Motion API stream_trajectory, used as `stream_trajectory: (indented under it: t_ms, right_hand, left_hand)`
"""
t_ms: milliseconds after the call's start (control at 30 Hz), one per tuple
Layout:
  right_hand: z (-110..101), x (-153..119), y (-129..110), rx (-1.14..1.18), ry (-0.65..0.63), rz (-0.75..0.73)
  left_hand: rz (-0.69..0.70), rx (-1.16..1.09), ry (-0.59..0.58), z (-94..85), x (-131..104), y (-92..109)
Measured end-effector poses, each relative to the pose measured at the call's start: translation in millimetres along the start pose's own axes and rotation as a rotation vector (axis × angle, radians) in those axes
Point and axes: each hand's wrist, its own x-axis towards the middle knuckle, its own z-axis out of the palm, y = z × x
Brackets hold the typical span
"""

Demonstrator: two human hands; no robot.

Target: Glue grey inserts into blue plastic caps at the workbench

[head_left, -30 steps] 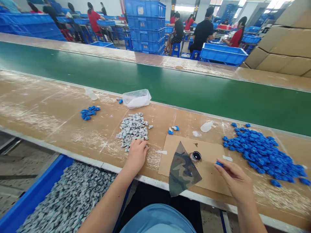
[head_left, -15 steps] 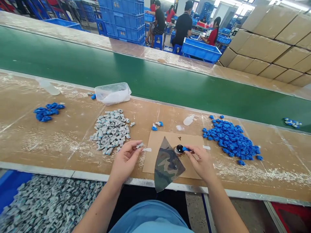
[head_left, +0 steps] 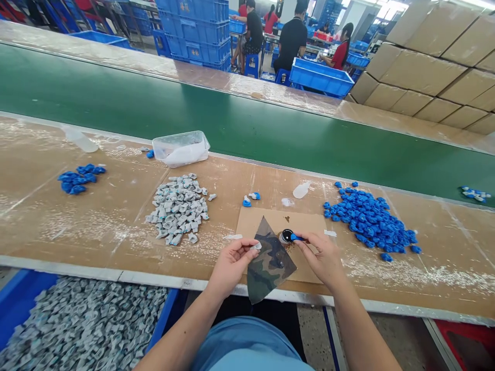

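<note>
Between the thumb and fingers of my left hand (head_left: 232, 265) is a small grey-white plastic piece (head_left: 257, 246), held over the left edge of a camouflage cloth (head_left: 270, 263). My right hand (head_left: 319, 257) pinches a small blue piece (head_left: 296, 237) against the mouth of a little jar with a dark top (head_left: 286, 236). Whether the blue piece dips into the jar is too small to tell. Cloth and jar rest on a cardboard sheet (head_left: 309, 273). A pile of grey pieces (head_left: 180, 208) lies left of my hands, and a pile of blue pieces (head_left: 373, 221) lies to the right.
A clear plastic tub (head_left: 181, 149) and a white bottle (head_left: 80, 139) stand along the far table edge. Beyond runs a green conveyor belt (head_left: 232, 121). A blue bin (head_left: 166, 314) of grey pieces sits below left. Stacked cartons (head_left: 421, 67) and seated people are farther back.
My left hand has moved right from beside the grey pile to the cloth, carrying the grey-white piece. My right hand stays at the jar with the blue piece.
</note>
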Motion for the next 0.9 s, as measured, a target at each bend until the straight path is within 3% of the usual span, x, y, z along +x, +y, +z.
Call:
stream_trajectory:
  t_ms: [233, 400, 533, 733, 900]
  right_hand:
    - [1.4, -11.3, -18.0, 0.233, 0.002, 0.125]
    - [12.6, -15.4, -33.3, 0.358, -0.063, 0.102]
    - [14.0, -15.6, -32.3, 0.371, -0.092, 0.062]
    - [3.5, -12.3, -28.6, 0.388, -0.195, -0.032]
    - [8.4, -15.9, -28.1, 0.397, -0.125, 0.013]
  left_hand:
    - [0.055, 0.028, -0.102, 16.3, -2.5, -7.3]
    - [0.041, 0.012, -0.186, 24.0, -5.1, -10.0]
    - [0.041, 0.032, -0.218, 23.3, -5.8, -9.6]
    - [0.157, 0.321, -0.355, 17.3, -5.8, 6.5]
    - [0.142, 0.221, -0.327, 22.0, -7.2, 9.0]
